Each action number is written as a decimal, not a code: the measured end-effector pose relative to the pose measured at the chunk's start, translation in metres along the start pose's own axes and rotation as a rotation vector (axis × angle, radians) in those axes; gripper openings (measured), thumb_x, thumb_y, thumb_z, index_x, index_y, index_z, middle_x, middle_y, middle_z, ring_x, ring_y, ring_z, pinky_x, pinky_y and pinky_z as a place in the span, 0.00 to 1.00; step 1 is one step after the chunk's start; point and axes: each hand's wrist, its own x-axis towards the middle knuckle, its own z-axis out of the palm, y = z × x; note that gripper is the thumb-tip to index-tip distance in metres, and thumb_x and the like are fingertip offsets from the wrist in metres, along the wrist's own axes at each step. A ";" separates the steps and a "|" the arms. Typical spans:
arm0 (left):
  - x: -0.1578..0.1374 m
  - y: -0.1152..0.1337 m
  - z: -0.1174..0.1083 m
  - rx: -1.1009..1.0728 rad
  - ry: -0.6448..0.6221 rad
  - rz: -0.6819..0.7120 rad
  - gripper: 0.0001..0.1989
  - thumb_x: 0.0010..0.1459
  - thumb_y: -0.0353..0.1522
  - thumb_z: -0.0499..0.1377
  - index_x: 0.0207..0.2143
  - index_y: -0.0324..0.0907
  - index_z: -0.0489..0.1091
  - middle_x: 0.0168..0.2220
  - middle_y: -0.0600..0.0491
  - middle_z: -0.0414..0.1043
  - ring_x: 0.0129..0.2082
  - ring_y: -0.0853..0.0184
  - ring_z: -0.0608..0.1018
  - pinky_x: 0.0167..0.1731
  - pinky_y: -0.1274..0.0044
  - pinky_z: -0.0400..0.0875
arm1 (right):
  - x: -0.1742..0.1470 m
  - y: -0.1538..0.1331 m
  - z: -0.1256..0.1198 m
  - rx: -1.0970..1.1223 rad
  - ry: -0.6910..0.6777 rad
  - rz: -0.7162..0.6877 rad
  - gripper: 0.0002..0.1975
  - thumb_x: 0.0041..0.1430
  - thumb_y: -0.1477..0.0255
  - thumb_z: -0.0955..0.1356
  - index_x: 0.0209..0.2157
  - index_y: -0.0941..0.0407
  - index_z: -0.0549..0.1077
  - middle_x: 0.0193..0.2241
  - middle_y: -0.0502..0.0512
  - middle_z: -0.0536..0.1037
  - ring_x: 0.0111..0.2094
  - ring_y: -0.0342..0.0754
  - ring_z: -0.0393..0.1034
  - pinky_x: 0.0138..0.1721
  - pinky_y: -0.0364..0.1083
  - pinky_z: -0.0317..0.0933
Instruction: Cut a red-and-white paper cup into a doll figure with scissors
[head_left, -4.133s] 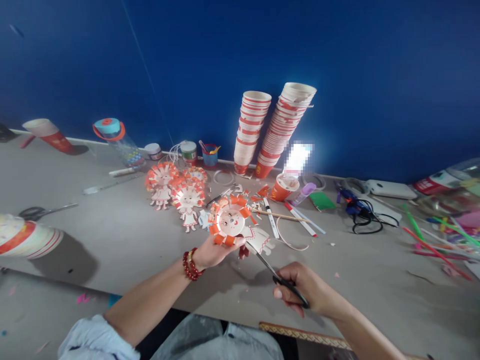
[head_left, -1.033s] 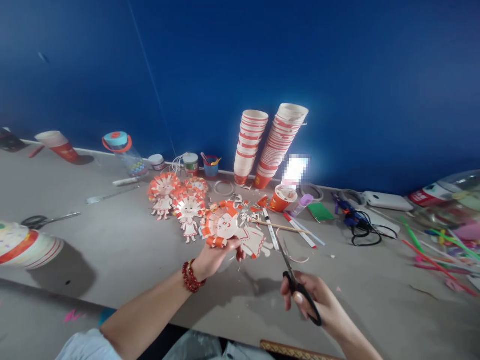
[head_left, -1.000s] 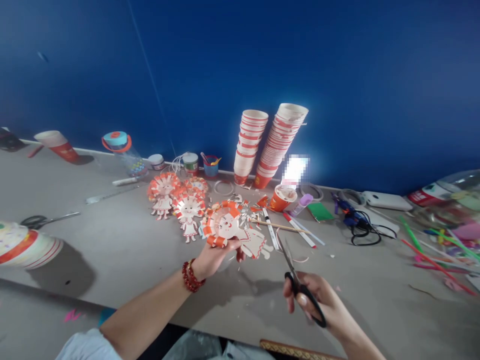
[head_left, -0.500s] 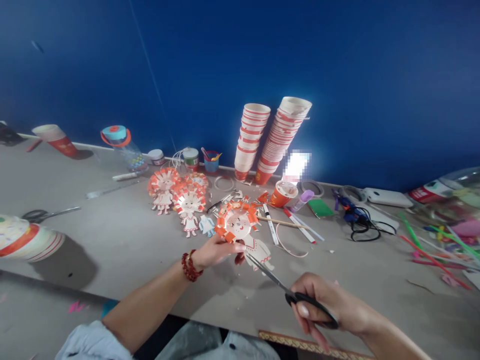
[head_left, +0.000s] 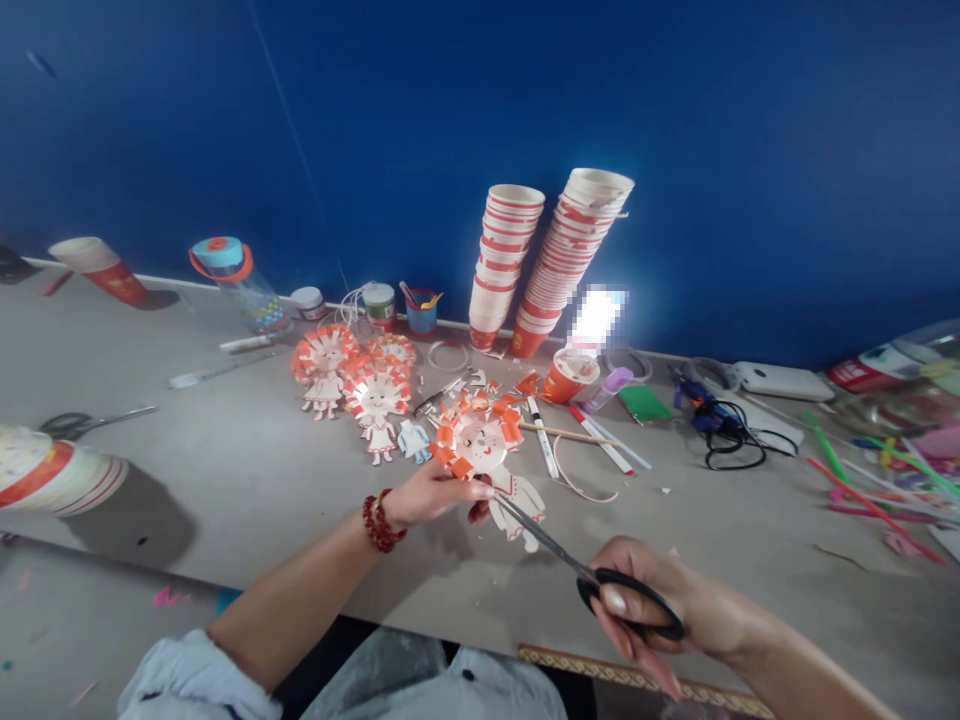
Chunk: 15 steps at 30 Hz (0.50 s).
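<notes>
Between the thumb and fingers of my left hand (head_left: pixel 442 492) is a paper doll (head_left: pixel 484 448) with a round smiling face, an orange and white fringed rim and a white dress. My right hand (head_left: pixel 649 600) grips black-handled scissors (head_left: pixel 559 552). Their blades point left and lie at the doll's dress, close to my left thumb; whether they touch the paper I cannot tell. Beyond my left hand lie finished-looking paper dolls (head_left: pixel 377 400) with similar orange fringes and a small blue paper cutout (head_left: pixel 413 440).
Two tall stacks of paper cups (head_left: pixel 506 260) lean near the blue wall. An orange cup (head_left: pixel 568 375), markers (head_left: pixel 543 437) and a glue gun (head_left: pixel 701 410) lie behind the hands. More scissors (head_left: pixel 97 420) and stacked cups (head_left: pixel 60 470) are at left, colored pipe cleaners (head_left: pixel 874 508) at right.
The scissor blades look more closed against the dress than before. My right hand has shifted slightly right, and the doll's lower part has turned a little. The camera view has moved slightly.
</notes>
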 end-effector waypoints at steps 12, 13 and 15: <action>0.000 -0.004 -0.002 0.003 -0.018 -0.027 0.13 0.52 0.37 0.59 0.21 0.36 0.69 0.20 0.52 0.69 0.21 0.70 0.70 0.26 0.76 0.66 | -0.004 0.000 0.002 -0.001 0.013 0.038 0.29 0.50 0.47 0.66 0.17 0.61 0.66 0.07 0.45 0.61 0.07 0.35 0.53 0.10 0.38 0.30; 0.000 -0.004 -0.002 -0.002 -0.013 -0.022 0.13 0.52 0.37 0.59 0.21 0.36 0.69 0.20 0.52 0.69 0.21 0.70 0.70 0.26 0.76 0.66 | -0.004 0.001 0.002 -0.001 0.019 0.035 0.29 0.50 0.47 0.65 0.17 0.61 0.66 0.07 0.45 0.61 0.07 0.34 0.53 0.10 0.38 0.30; 0.000 -0.004 -0.002 -0.008 -0.008 -0.015 0.13 0.52 0.37 0.59 0.21 0.36 0.69 0.20 0.52 0.69 0.20 0.70 0.70 0.26 0.76 0.67 | -0.003 0.001 0.002 0.003 0.022 0.035 0.29 0.50 0.47 0.65 0.17 0.61 0.66 0.07 0.45 0.61 0.07 0.34 0.53 0.10 0.37 0.30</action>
